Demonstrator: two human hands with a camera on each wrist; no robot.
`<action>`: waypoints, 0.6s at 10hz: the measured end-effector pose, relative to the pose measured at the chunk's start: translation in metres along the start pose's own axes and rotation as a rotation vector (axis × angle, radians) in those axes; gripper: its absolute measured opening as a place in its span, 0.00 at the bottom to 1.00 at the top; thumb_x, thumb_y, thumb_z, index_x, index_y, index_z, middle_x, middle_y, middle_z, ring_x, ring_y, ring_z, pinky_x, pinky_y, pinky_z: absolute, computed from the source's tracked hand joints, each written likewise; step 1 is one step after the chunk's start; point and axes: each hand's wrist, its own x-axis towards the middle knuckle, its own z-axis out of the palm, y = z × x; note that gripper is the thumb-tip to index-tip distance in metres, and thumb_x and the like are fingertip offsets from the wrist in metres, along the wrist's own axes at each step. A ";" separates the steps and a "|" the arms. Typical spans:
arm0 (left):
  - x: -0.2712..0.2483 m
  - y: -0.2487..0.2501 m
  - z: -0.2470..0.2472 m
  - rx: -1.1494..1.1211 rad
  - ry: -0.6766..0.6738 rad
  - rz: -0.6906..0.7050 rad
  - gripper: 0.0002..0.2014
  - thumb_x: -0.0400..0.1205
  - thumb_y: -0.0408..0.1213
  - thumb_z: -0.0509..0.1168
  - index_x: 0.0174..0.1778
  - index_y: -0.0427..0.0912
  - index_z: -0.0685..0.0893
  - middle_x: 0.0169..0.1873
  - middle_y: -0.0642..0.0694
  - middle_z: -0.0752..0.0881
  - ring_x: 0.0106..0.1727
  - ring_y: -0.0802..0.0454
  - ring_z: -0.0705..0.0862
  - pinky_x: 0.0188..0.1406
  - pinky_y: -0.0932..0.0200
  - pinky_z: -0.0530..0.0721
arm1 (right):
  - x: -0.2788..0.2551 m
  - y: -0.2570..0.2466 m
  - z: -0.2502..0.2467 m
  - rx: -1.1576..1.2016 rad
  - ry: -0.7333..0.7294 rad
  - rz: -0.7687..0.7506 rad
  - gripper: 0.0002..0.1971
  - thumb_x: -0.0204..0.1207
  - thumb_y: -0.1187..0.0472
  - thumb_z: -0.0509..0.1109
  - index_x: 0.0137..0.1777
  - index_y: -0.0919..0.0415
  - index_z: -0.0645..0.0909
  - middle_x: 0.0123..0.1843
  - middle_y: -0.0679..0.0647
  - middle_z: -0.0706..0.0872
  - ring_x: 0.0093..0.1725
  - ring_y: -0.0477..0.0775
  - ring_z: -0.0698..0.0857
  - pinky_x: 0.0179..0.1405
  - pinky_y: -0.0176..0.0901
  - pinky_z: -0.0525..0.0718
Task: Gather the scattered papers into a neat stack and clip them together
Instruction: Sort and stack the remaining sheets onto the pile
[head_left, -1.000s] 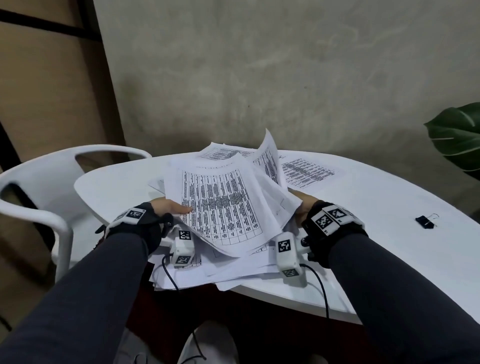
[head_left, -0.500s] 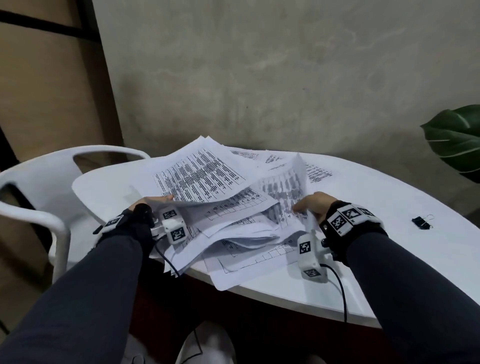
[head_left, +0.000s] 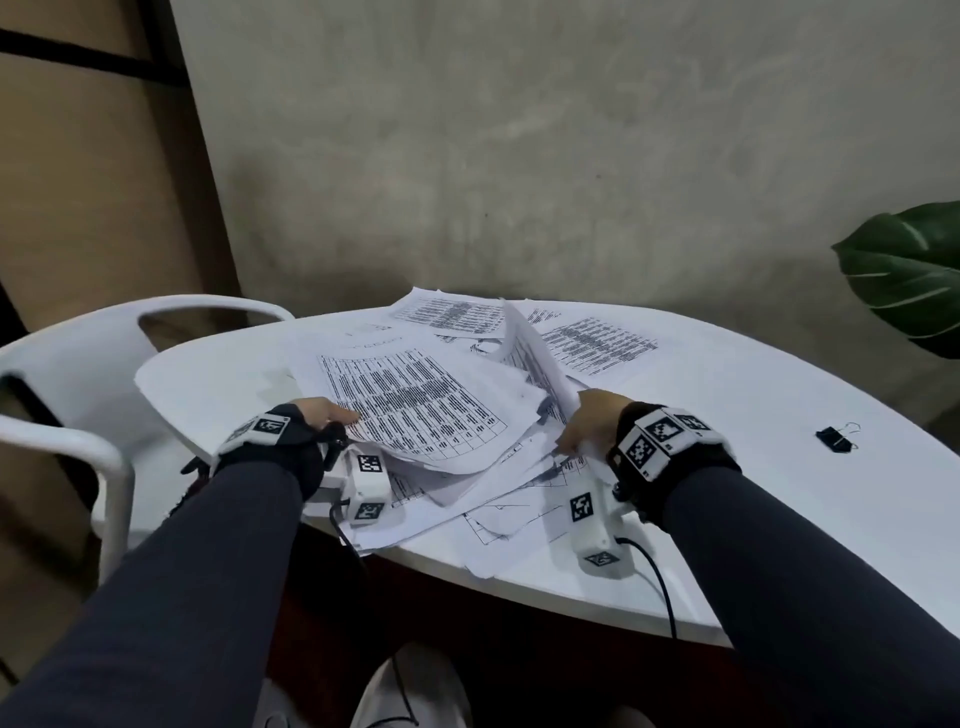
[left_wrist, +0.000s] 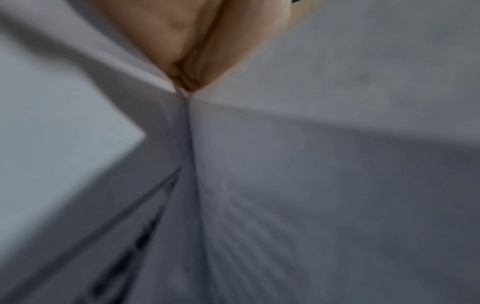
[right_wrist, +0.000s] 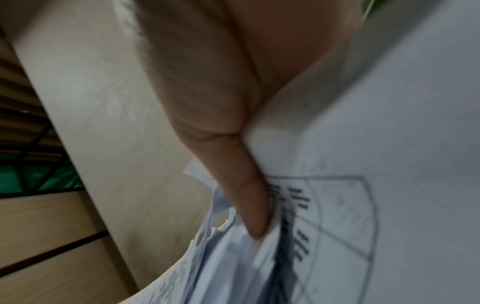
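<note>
A loose pile of printed papers (head_left: 415, 410) lies on the white table (head_left: 753, 467), fanned out and uneven. My left hand (head_left: 324, 415) grips the pile's left edge, thumb on the top sheet. My right hand (head_left: 587, 426) grips the right edge, where one sheet curls upright. In the left wrist view, blurred papers (left_wrist: 311, 185) wrap my left hand (left_wrist: 192, 51). The right wrist view shows a digit of my right hand (right_wrist: 233, 144) pressed into the bunched papers (right_wrist: 337, 205). A black binder clip (head_left: 836, 439) lies on the table to the right, apart from both hands.
Two more printed sheets (head_left: 597, 345) lie flat at the table's far side, behind the pile. A white plastic chair (head_left: 104, 364) stands at the left. A green plant leaf (head_left: 914, 275) hangs at the right. A grey wall rises behind the table.
The sheets raised on the left half a second ago have come down flatter onto the pile. My hands have drawn closer in at its two edges.
</note>
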 end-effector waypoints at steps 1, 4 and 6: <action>0.002 0.000 0.000 0.005 0.033 0.012 0.26 0.80 0.37 0.65 0.72 0.26 0.72 0.03 0.55 0.74 0.30 0.50 0.70 0.30 0.61 0.70 | 0.002 0.012 -0.003 0.200 0.042 0.065 0.08 0.72 0.63 0.74 0.46 0.63 0.77 0.41 0.56 0.83 0.38 0.54 0.80 0.37 0.40 0.76; -0.001 0.000 0.000 0.009 -0.029 -0.004 0.22 0.80 0.35 0.67 0.67 0.26 0.77 0.70 0.24 0.75 0.49 0.46 0.72 0.30 0.57 0.66 | 0.008 0.029 -0.017 0.054 0.055 0.081 0.10 0.78 0.57 0.69 0.37 0.58 0.75 0.44 0.59 0.79 0.48 0.54 0.76 0.30 0.34 0.70; 0.005 0.001 -0.002 0.052 -0.022 -0.024 0.26 0.76 0.39 0.71 0.66 0.26 0.79 0.70 0.27 0.76 0.69 0.31 0.77 0.67 0.44 0.76 | -0.004 0.030 -0.068 0.179 0.490 0.031 0.15 0.77 0.68 0.65 0.64 0.66 0.81 0.55 0.67 0.86 0.60 0.65 0.84 0.54 0.47 0.79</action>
